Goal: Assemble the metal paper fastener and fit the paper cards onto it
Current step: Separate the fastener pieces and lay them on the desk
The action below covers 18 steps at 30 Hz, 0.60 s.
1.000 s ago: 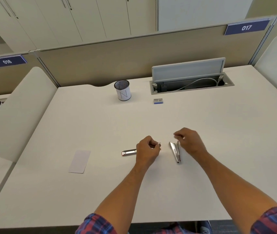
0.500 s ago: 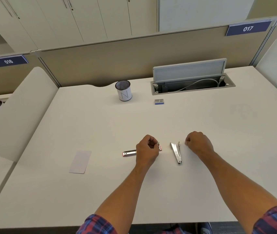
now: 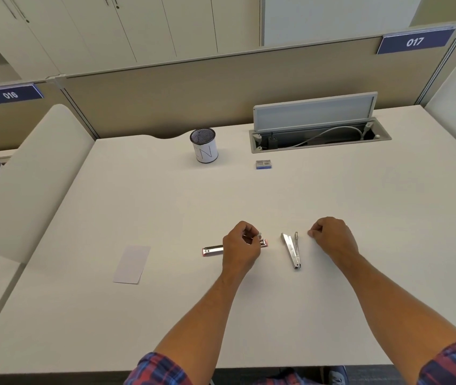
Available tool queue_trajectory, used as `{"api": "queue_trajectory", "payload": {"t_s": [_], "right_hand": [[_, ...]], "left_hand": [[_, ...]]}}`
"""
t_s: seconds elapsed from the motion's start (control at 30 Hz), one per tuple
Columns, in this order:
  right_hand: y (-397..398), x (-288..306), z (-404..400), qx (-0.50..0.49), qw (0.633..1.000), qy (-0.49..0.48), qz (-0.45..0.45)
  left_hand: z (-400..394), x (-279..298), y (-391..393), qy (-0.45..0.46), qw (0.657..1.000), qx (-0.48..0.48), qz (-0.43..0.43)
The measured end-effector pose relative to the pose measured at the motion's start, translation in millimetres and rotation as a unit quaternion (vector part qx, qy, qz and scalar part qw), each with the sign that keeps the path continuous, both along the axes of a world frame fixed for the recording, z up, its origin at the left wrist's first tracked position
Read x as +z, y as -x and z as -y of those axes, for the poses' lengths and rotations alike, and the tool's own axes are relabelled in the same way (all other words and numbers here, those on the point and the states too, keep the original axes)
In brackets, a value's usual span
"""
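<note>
A flat metal fastener bar (image 3: pixel 212 250) with a pink edge lies on the white desk (image 3: pixel 360 218). My left hand (image 3: pixel 242 250) hovers over its right half, and its curled fingers pinch a small metal part at the bar's right end. To the right lies a second metal piece (image 3: pixel 292 250), folded open in a narrow V. My right hand (image 3: pixel 332 240) rests on the desk just right of that piece, apart from it, with its fingers curled and nothing visible in them. A white paper card (image 3: pixel 132 263) lies flat to the left.
At the back of the desk stand a mesh pen cup (image 3: pixel 204 145), a small blue box (image 3: pixel 263 164) and an open cable tray (image 3: pixel 321 137) with its lid up. Padded dividers rise at the left (image 3: pixel 26 173) and right edges.
My right hand has let go of the V-shaped metal piece and drawn back to the right, curling into a fist. My left hand stays over the bar.
</note>
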State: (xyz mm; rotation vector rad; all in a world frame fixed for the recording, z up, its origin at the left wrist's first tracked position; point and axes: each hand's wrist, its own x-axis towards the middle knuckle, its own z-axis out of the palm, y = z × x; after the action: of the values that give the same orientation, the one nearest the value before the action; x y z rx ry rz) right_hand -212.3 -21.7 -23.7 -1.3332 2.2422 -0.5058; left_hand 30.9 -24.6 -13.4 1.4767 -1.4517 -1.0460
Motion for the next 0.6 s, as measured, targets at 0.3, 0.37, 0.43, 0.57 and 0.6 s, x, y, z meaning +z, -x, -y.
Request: {"api": "queue_trajectory", "payload": {"t_s": [0.3,0.37,0.43,0.57,0.6], "right_hand": [[-6,-11,4,0.055,0.99,-0.07,-0.113],[-8,-13,6,0.077,0.983,-0.081,-0.144],[-10,-13,8,0.093,0.978,-0.093,-0.16],[-11,-11,12,0.109,0.974,-0.114,-0.165],[-11,-11,13,0.112,0.973,-0.116,-0.162]], "left_hand": [[6,5,6,0.007,1.0,-0.002,0.0],[7,7,6,0.007,1.0,0.0,-0.003],[8,9,6,0.008,1.0,0.0,-0.007],[11,16,7,0.028,0.999,-0.006,-0.016],[12,17,7,0.033,0.999,-0.006,-0.017]]}}
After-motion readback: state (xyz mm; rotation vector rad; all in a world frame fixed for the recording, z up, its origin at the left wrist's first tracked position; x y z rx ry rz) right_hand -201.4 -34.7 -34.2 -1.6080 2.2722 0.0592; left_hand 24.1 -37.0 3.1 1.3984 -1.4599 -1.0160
